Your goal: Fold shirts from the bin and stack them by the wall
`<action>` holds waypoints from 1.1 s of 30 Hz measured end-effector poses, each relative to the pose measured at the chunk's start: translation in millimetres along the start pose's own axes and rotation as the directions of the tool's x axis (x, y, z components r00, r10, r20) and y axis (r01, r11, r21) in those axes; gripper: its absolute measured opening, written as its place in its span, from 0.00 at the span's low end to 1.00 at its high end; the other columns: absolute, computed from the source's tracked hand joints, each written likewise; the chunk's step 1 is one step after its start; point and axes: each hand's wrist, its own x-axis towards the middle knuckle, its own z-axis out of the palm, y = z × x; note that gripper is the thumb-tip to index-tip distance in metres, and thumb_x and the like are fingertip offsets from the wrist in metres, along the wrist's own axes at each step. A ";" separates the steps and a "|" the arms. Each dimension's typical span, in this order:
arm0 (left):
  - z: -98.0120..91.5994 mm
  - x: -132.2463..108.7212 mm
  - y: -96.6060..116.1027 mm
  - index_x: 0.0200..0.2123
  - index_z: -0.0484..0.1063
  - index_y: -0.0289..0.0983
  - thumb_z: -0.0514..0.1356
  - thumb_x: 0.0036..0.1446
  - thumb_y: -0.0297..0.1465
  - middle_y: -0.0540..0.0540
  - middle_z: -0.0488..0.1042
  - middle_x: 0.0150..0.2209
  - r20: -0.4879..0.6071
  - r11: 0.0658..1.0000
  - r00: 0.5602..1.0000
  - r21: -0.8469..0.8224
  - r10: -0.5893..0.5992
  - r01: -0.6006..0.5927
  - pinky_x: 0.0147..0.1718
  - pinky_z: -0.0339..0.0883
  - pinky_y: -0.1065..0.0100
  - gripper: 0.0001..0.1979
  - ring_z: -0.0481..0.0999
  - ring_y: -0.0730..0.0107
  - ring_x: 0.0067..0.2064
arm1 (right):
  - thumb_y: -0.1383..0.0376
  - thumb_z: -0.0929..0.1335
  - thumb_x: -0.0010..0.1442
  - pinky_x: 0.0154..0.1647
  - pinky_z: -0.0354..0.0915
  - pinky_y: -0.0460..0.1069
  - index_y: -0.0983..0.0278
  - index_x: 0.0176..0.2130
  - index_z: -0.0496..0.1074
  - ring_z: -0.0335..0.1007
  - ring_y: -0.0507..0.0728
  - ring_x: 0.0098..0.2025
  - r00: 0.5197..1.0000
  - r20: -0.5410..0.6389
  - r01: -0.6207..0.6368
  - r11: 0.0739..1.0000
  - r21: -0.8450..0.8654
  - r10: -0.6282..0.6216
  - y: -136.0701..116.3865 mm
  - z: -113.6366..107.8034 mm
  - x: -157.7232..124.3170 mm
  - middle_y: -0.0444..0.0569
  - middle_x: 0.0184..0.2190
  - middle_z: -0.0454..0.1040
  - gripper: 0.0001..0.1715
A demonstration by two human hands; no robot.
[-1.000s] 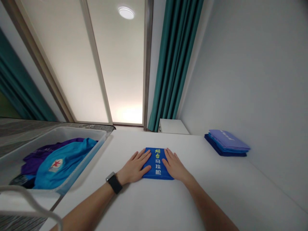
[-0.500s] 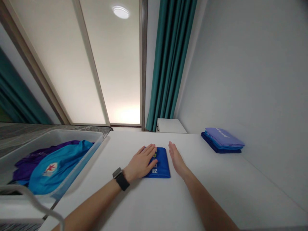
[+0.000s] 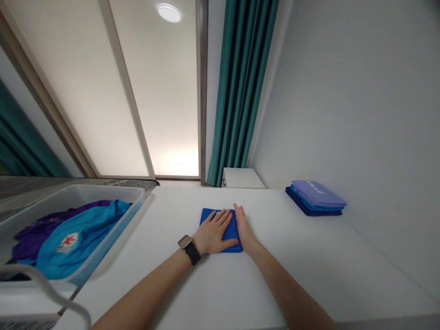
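While the right hand (image 3: 246, 234) borders the blue cloth (image 3: 232, 230), tabletop (image 3: 309, 261) spreads beyond.

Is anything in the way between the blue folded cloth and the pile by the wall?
Yes: the right hand, at the right edge of the blue folded cloth. Past that hand, nothing visible stands before the pile.

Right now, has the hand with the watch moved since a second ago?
Yes: judged against the small white cabinet, the left hand has moved to the right, over the folded blue garment.
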 end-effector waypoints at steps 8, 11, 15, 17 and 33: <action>3.3 1.7 0.7 0.68 0.48 0.32 0.45 0.57 0.61 0.36 0.51 0.68 -0.029 1.000 0.999 0.002 0.016 -0.016 0.64 0.42 0.51 0.47 0.50 0.51 0.68 | 0.39 0.43 0.64 0.66 0.51 0.57 0.62 0.68 0.51 0.45 0.56 0.69 0.997 -0.030 -0.064 0.997 0.039 0.065 -10.9 0.6 -4.6 0.46 0.68 0.49 0.47; 4.1 1.2 0.7 0.68 0.48 0.33 0.45 0.56 0.61 0.36 0.52 0.68 -0.034 1.000 0.999 -0.007 0.005 -0.006 0.64 0.43 0.50 0.48 0.50 0.51 0.68 | 0.40 0.42 0.64 0.65 0.54 0.58 0.61 0.68 0.51 0.47 0.56 0.68 0.998 -0.027 -0.055 0.998 0.027 0.056 -9.7 0.7 -3.3 0.46 0.68 0.51 0.46; -0.9 -0.6 0.7 0.67 0.50 0.33 0.42 0.62 0.56 0.38 0.52 0.68 -0.030 1.000 0.999 -0.011 -0.021 0.020 0.65 0.42 0.52 0.41 0.50 0.56 0.68 | 0.43 0.39 0.65 0.66 0.53 0.58 0.62 0.69 0.46 0.43 0.56 0.69 0.998 -0.046 -0.048 0.999 0.011 0.048 -12.5 -6.4 0.3 0.47 0.69 0.49 0.45; -5.5 -1.8 2.0 0.67 0.50 0.33 0.40 0.65 0.52 0.38 0.52 0.68 -0.050 0.999 0.998 -0.005 -0.033 0.033 0.65 0.41 0.53 0.37 0.50 0.58 0.69 | 0.45 0.37 0.65 0.67 0.51 0.57 0.62 0.70 0.41 0.40 0.54 0.70 0.998 -0.053 -0.027 0.999 -0.024 0.026 -15.6 -13.3 2.0 0.47 0.69 0.46 0.45; 3.2 -3.6 9.1 0.68 0.46 0.34 0.42 0.62 0.56 0.39 0.48 0.69 0.022 1.000 1.000 0.007 0.004 -0.004 0.65 0.39 0.52 0.41 0.47 0.55 0.69 | 0.38 0.53 0.62 0.70 0.37 0.54 0.61 0.68 0.48 0.41 0.54 0.70 0.998 -0.054 0.038 0.931 0.362 -0.020 -33.4 1.8 6.5 0.47 0.70 0.44 0.47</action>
